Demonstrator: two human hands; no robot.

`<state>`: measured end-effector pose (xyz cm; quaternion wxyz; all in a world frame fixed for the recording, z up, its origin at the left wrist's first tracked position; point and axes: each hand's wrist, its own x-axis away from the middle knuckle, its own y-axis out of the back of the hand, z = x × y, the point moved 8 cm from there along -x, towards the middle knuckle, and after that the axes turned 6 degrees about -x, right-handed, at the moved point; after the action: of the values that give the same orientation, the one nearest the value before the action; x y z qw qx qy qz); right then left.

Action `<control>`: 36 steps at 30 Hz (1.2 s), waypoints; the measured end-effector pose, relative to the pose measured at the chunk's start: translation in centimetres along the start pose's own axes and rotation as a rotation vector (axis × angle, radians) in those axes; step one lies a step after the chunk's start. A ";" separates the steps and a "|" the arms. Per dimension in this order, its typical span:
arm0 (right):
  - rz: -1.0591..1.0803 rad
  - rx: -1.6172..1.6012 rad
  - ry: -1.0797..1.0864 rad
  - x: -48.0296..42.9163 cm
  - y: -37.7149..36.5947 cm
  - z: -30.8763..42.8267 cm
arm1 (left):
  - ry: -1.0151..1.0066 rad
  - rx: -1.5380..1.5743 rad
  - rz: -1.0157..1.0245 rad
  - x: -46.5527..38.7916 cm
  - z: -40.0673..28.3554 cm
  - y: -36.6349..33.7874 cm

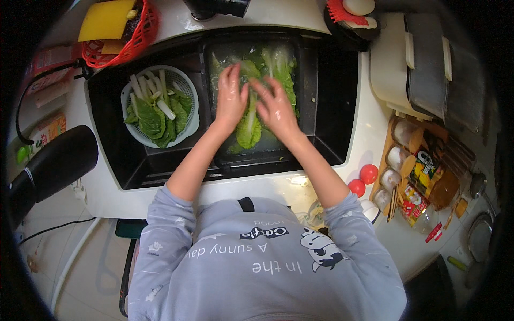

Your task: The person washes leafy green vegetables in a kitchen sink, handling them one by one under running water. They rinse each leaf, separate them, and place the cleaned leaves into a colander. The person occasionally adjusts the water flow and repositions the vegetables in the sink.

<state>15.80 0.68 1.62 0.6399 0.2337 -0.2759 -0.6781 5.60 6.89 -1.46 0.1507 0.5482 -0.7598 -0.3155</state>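
Green lettuce leaves [284, 76] lie in water inside a black basin [305, 92] set in the dark sink. My left hand [231, 96] is over the basin's left part, its fingers extended near the leaves. To the right, my right hand [278, 110] is spread and slightly blurred, wet like the other. A single leaf [249, 132] lies between and below the hands. Neither hand plainly grips a leaf; whether the fingertips touch any is unclear. Left of the basin, a pale green colander [192, 124] holds leaves with thick white stalks [156, 116].
A red plastic basket [138, 44] with a yellow sponge cloth [106, 20] stands at the back left. The black faucet [217, 8] is behind the basin. Two tomatoes [368, 174] lie on the right counter beside a rack of spice jars [397, 156]. A black cylinder [66, 164] stands left.
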 end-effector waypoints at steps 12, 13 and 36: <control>-0.014 0.165 -0.373 -2.7 -3.6 -8.6 | 0.103 -0.669 0.477 -0.2 6.6 -7.3; -0.041 0.181 -0.432 -2.3 -3.5 -8.6 | 0.141 -0.588 0.420 -0.2 6.8 -6.8; 0.147 -0.727 -0.113 -2.7 2.7 0.9 | 0.297 0.809 0.330 -1.3 -2.7 1.9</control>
<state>17.36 3.32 4.01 0.7119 -0.0670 -0.0681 -0.6958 6.19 7.61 1.93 0.0799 0.4741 -0.8691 0.1164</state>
